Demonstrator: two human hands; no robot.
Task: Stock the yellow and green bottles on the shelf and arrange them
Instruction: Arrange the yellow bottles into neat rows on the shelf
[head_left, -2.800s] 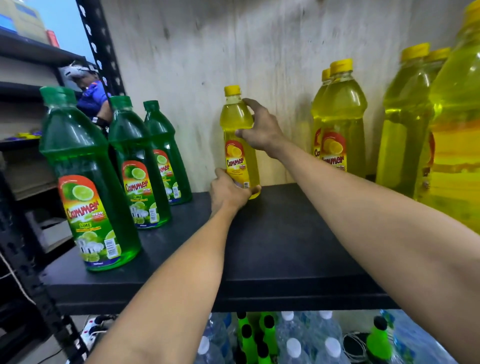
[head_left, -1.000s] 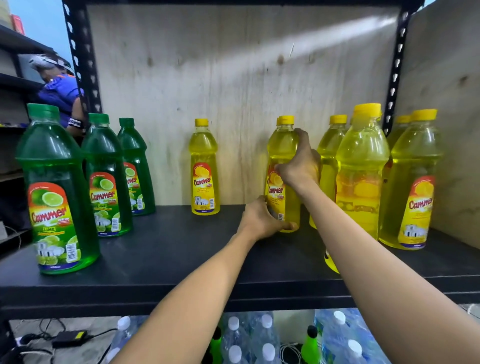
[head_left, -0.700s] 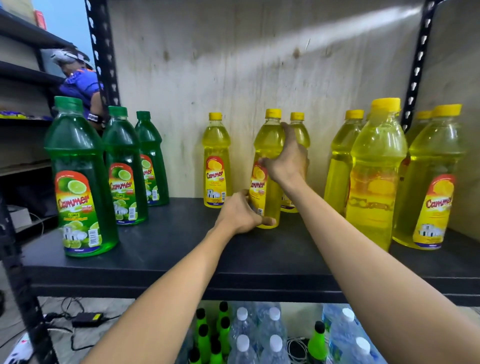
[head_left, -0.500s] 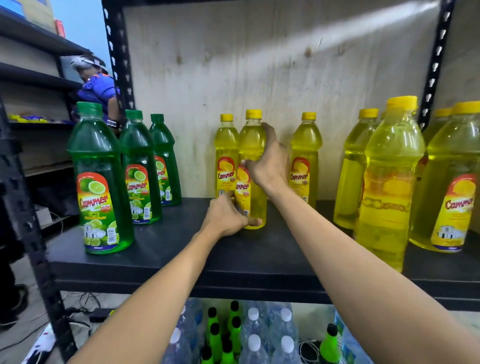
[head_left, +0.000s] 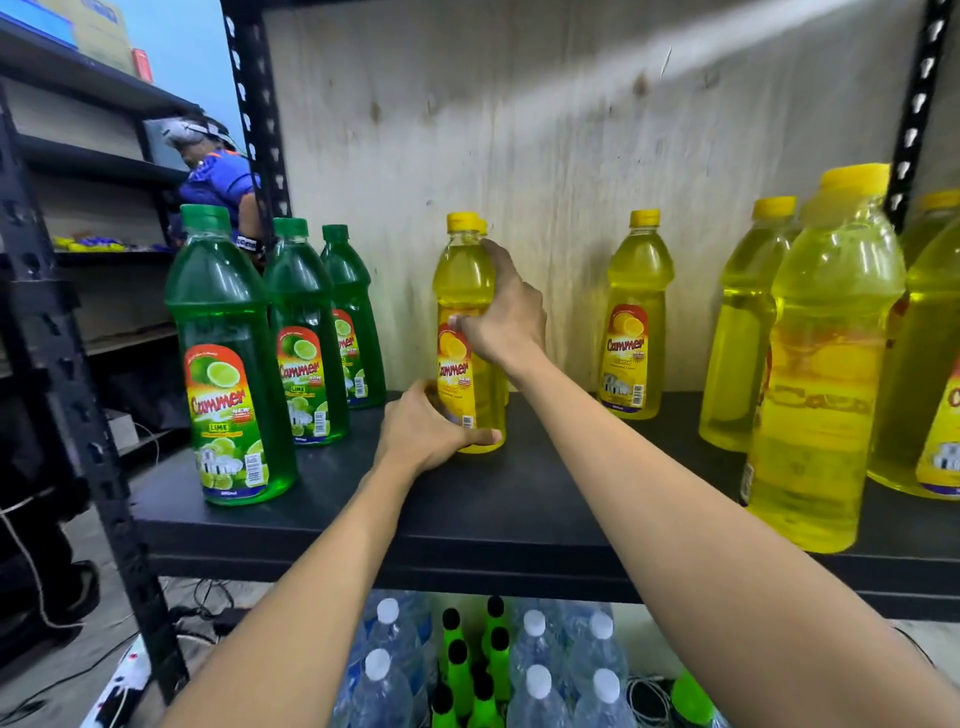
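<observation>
On the shelf (head_left: 519, 499), left hand (head_left: 423, 434) and right hand (head_left: 506, 317) grip one yellow bottle (head_left: 462, 275) (three green bottles (head_left: 228, 332) alongside).

Both bare arms reach forward, nearly straight. The left hand (head_left: 428, 431) sits low, its thumb and fingers curled round the base of a bottle (head_left: 464, 283). The right hand (head_left: 506, 317) is higher, wrist bent, fingers wrapped about the bottle's upper body.
</observation>
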